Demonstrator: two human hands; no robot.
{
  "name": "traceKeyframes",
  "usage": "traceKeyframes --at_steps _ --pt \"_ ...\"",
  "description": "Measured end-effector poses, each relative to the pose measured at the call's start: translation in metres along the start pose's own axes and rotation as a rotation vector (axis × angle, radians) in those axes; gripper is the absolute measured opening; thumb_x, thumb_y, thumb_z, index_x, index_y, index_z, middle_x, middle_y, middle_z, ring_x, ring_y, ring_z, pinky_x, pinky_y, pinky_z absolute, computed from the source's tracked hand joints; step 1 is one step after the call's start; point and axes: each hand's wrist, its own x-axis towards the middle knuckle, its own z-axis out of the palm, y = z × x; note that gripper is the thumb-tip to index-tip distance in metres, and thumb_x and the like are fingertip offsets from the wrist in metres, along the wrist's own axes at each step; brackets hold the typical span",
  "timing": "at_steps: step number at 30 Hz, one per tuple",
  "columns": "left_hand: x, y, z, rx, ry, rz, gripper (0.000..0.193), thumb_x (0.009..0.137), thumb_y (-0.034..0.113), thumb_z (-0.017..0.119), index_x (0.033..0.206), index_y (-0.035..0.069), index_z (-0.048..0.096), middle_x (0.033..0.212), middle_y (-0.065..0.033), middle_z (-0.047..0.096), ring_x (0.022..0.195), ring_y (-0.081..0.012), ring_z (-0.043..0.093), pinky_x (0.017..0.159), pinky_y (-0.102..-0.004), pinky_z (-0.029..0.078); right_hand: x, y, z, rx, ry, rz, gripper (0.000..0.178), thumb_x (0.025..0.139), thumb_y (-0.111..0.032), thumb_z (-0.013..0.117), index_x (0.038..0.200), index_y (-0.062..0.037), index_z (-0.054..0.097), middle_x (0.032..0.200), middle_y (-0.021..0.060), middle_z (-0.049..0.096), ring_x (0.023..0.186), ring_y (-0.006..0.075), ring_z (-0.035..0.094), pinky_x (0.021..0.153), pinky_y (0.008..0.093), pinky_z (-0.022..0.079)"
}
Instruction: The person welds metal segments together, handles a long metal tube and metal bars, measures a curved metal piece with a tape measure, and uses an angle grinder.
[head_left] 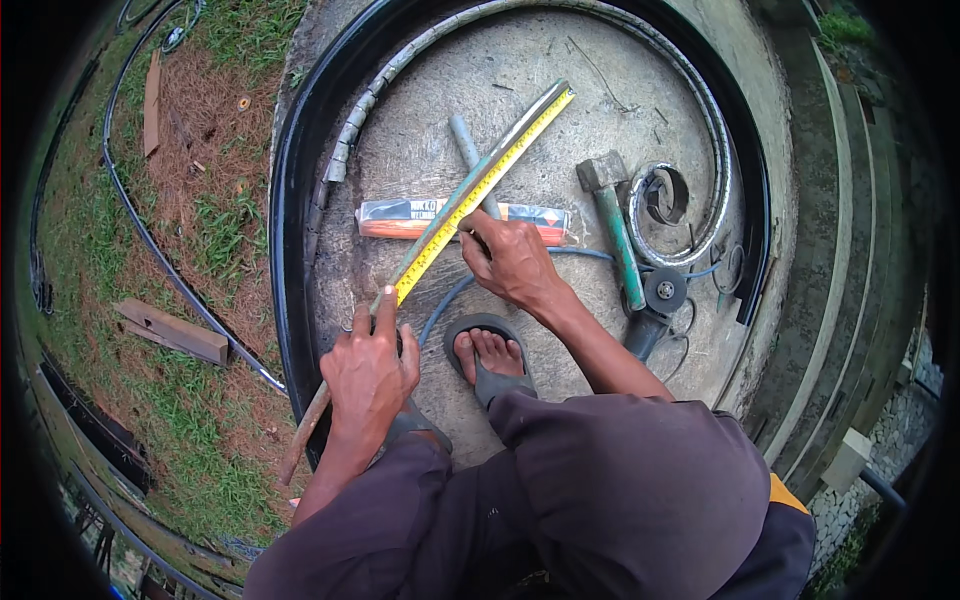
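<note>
A long, thin metal rod (484, 165), greenish-grey with a rusty brown near end, slants from the upper right down past my left hand (366, 370). Along it lies a yellow tape measure blade (535, 125), reaching nearly to the rod's far tip. My left hand is closed over the rod, its fingertips at the near visible end of the blade; the tape's case is not visible. Around the middle of rod and blade, my right hand (512, 262) pinches with thumb and index finger. Beneath them lies a flat packet (400, 218) with an orange lower band.
A grey pipe piece (463, 140) lies under the rod. To the right are a hammer (617, 235) with a green handle and an angle grinder (660, 300) beside a coiled metal strip (690, 255). A black curved channel (290, 180) rings the concrete; grass (230, 240) borders it.
</note>
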Motion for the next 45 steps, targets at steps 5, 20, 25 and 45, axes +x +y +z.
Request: traceKeyframes --at_steps 5,20,25,45 --pt "0.0 -0.002 0.001 -0.013 0.003 0.021 0.048 0.087 0.025 0.065 0.132 0.009 0.062 0.106 -0.0182 0.069 0.071 -0.0344 0.072 0.059 -0.0432 0.058 -0.003 0.001 0.005 -0.014 0.018 -0.034 0.013 0.087 -0.009 0.066 0.097 -0.0022 0.062 0.068 0.0194 0.064 0.061 0.0369 0.066 0.057 0.0457 0.05" --pt "-0.003 -0.006 0.002 -0.002 -0.022 0.018 0.051 0.087 0.026 0.065 0.135 0.009 0.06 0.109 -0.0189 0.068 0.074 -0.0353 0.072 0.062 -0.0449 0.058 -0.053 0.012 0.009 -0.096 -0.107 0.108 0.03 0.094 -0.032 0.065 0.103 -0.0032 0.063 0.089 0.0216 0.07 0.079 0.0405 0.068 0.066 0.0489 0.053" --pt "0.003 -0.002 -0.001 -0.008 -0.061 0.04 0.053 0.087 0.025 0.064 0.137 0.009 0.057 0.112 -0.0207 0.067 0.076 -0.0367 0.072 0.063 -0.0461 0.058 -0.089 0.009 0.025 0.054 -0.074 -0.05 0.025 0.092 -0.028 0.068 0.103 -0.005 0.064 0.083 0.0134 0.063 0.076 0.0344 0.065 0.066 0.0444 0.051" --pt "0.049 0.05 0.003 -0.583 0.121 0.433 0.068 0.083 0.025 0.063 0.147 0.012 0.047 0.122 -0.0237 0.065 0.102 -0.0432 0.066 0.086 -0.0453 0.054 -0.122 0.045 0.105 0.056 0.106 -0.351 0.021 0.082 -0.027 0.063 0.093 -0.0096 0.056 0.086 0.0051 0.051 0.081 0.0233 0.056 0.071 0.0396 0.045"
